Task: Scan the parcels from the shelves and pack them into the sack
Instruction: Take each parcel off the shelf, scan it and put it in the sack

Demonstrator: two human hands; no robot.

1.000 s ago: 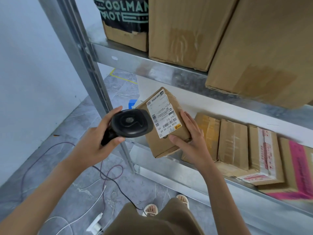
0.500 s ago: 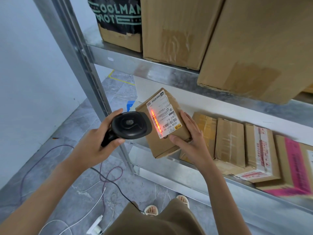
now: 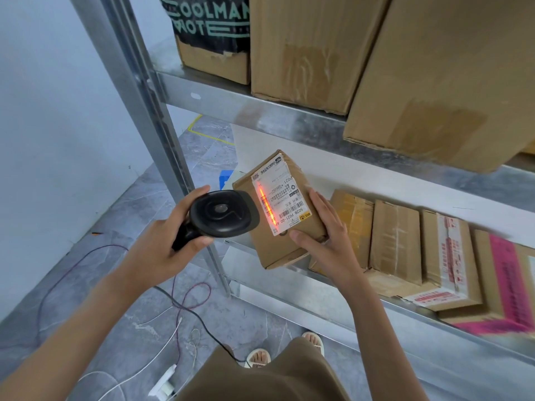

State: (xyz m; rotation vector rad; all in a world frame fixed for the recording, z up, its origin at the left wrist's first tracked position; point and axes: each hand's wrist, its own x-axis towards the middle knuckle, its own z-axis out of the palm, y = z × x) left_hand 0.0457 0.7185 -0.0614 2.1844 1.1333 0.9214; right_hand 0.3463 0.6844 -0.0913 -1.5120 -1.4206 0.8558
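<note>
1. One parcel (image 3: 279,209), at 12 o'clock from the person, is gripped by right hand (image 3: 324,241) fingers
2. Left hand (image 3: 162,241) fingers grip the scanner (image 3: 224,214), red beam on label (image 3: 282,199)
3. Next: likely the sack, unseen

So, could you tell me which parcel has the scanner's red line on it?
The small parcel held in the right hand; those on the shelf show none.
</note>
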